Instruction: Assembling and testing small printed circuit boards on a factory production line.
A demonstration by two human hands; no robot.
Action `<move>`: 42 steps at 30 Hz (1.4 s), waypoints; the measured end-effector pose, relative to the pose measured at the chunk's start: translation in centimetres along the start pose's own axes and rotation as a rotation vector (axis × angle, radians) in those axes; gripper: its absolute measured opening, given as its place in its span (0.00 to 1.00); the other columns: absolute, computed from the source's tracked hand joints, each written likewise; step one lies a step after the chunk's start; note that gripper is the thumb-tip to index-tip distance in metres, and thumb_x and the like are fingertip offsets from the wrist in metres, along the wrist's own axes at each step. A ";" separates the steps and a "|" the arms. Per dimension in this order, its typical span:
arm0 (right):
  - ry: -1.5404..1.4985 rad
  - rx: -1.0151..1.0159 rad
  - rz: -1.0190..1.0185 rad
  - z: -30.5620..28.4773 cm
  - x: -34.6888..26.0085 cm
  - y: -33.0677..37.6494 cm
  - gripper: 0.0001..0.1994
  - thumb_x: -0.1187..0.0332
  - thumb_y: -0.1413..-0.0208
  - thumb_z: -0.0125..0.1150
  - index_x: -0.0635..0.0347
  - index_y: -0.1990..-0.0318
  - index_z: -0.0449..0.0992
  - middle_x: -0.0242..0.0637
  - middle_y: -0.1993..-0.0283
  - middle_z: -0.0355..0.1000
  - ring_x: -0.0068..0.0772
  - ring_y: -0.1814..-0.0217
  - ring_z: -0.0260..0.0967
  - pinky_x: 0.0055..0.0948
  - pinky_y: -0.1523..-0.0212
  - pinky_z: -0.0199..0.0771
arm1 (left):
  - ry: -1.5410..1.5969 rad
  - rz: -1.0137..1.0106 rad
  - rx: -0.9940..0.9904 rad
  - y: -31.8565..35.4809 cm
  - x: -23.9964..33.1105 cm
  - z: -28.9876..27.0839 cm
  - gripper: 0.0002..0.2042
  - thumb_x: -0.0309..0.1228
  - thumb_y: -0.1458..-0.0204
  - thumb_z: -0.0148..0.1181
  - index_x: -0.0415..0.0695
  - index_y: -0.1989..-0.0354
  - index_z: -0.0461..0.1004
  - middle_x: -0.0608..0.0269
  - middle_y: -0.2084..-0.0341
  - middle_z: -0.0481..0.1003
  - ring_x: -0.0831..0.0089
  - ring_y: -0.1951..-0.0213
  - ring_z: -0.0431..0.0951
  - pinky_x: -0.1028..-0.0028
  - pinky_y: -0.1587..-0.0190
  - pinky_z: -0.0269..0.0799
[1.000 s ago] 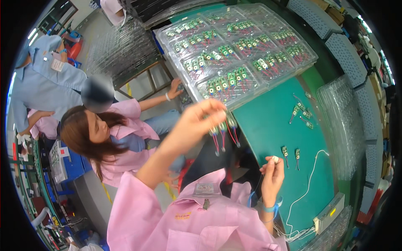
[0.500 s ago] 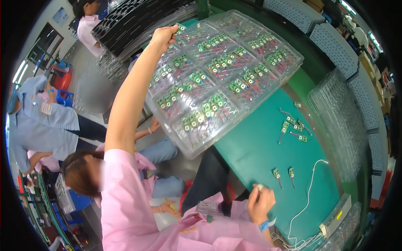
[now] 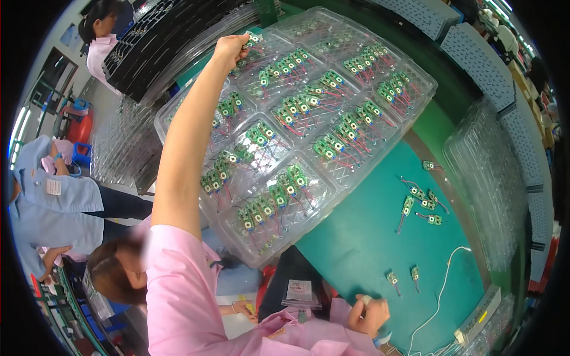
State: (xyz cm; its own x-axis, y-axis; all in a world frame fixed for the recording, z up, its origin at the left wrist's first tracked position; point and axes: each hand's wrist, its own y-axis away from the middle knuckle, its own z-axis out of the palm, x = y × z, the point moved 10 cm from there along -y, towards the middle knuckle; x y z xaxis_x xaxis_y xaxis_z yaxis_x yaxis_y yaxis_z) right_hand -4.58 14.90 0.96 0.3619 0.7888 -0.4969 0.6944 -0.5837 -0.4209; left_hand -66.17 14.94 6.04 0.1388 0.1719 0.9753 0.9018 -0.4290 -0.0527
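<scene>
My left hand [image 3: 231, 47] reaches far up to the back corner of a large clear plastic tray [image 3: 380, 151]. Its fingers are pinched on small green circuit boards [image 3: 252, 40] with red wires over a far compartment. The tray's compartments hold several rows of the same boards. My right hand [image 3: 371, 314] rests low at the front edge of the teal mat [image 3: 368, 243], closed on a small white piece [image 3: 366, 301]. A few loose boards [image 3: 418, 199] lie at the mat's right, and two more boards [image 3: 402, 276] lie near my right hand.
Stacks of empty clear trays [image 3: 487, 178] stand at the right, and black trays [image 3: 172, 35] are stacked at the upper left. A white cable [image 3: 439, 291] runs to a white box [image 3: 478, 323]. A co-worker in pink [image 3: 119, 273] bends below left; a person in blue [image 3: 41, 202] is beyond.
My left hand, which held a bunch of wired boards near my chest, has stretched out to the tray's far corner. My right hand has dropped lower on the mat.
</scene>
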 end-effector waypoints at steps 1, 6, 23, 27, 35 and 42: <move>0.003 0.001 0.008 -0.1 0.0 0.0 0.09 0.80 0.60 0.54 0.57 0.70 0.74 0.32 0.78 0.64 0.33 0.80 0.55 0.28 0.76 0.60 | -0.018 -0.001 0.002 0.1 -0.2 -0.3 0.10 0.32 0.46 0.58 0.36 0.67 0.73 0.64 0.78 0.69 0.77 0.81 0.66 0.80 0.77 0.64; 0.003 -0.010 0.019 0.1 0.4 0.0 0.08 0.79 0.61 0.55 0.57 0.71 0.75 0.32 0.79 0.64 0.33 0.80 0.55 0.29 0.76 0.60 | -0.111 -0.005 0.014 0.2 -0.7 -1.0 0.09 0.33 0.47 0.58 0.37 0.67 0.73 0.64 0.79 0.70 0.75 0.81 0.67 0.78 0.77 0.66; 0.000 -0.029 0.013 0.1 0.4 -0.6 0.09 0.79 0.61 0.55 0.58 0.70 0.75 0.32 0.79 0.63 0.33 0.80 0.56 0.28 0.75 0.60 | -1.152 0.181 -0.001 -0.4 0.5 -0.7 0.15 0.43 0.48 0.55 0.46 0.60 0.75 0.54 0.67 0.74 0.55 0.63 0.76 0.59 0.57 0.71; -0.007 -0.035 -0.023 -0.1 0.4 -0.9 0.08 0.79 0.60 0.55 0.59 0.69 0.75 0.32 0.78 0.64 0.32 0.80 0.55 0.28 0.75 0.60 | -1.189 0.322 0.107 1.7 2.8 -0.5 0.18 0.43 0.48 0.56 0.46 0.53 0.71 0.52 0.58 0.70 0.57 0.60 0.75 0.61 0.57 0.71; -0.001 -0.060 -0.048 -0.8 -0.9 0.5 0.06 0.78 0.57 0.56 0.60 0.68 0.74 0.33 0.76 0.67 0.33 0.79 0.56 0.28 0.74 0.61 | -1.201 0.485 0.048 4.7 3.0 -2.8 0.18 0.43 0.46 0.55 0.50 0.50 0.68 0.54 0.58 0.67 0.61 0.65 0.74 0.64 0.57 0.71; -0.096 -0.031 -0.041 -1.1 -2.1 2.8 0.06 0.77 0.54 0.56 0.62 0.66 0.73 0.34 0.72 0.71 0.34 0.78 0.58 0.29 0.72 0.63 | -1.038 0.623 0.156 11.8 5.7 -6.8 0.13 0.40 0.48 0.53 0.48 0.58 0.73 0.53 0.62 0.72 0.55 0.61 0.74 0.63 0.58 0.71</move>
State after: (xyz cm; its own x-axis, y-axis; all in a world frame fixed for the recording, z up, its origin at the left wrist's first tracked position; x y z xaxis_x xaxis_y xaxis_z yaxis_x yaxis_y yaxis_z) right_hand -2.65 11.83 1.65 0.2720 0.7890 -0.5508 0.7267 -0.5437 -0.4199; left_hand -57.48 4.83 12.47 0.7617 0.6321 0.1424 0.5934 -0.5922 -0.5451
